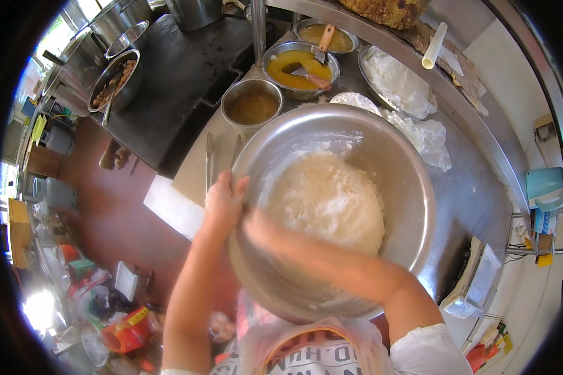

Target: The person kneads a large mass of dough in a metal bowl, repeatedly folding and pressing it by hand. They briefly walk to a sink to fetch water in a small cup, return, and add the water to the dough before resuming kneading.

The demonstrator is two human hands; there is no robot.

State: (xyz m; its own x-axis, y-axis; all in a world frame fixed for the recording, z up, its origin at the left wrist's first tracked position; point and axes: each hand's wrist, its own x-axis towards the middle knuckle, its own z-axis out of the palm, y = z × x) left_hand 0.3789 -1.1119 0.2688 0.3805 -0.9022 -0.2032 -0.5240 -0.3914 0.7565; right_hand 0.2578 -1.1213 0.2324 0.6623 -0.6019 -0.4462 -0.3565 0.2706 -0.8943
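A large stainless steel mixing bowl [410,187] stands before me on the worktop, its near rim close to my clothing. In it lies a big round mass of pale dough [333,201], dusted with loose flour. My left hand [224,201] grips the bowl's left rim, thumb and fingers at the edge. My right hand [258,229] is inside the bowl at its left wall, beside the dough; it is blurred, and its fingers cannot be made out. The right forearm crosses over the near part of the dough.
Beyond the bowl stand a steel pot of brownish liquid [253,105], a basin of yellow liquid [274,63] with wooden-handled scrapers, and crumpled plastic sheeting [396,82]. A metal shelf [474,98] overhangs the right side. A dark stovetop [178,70] holds pots at the upper left.
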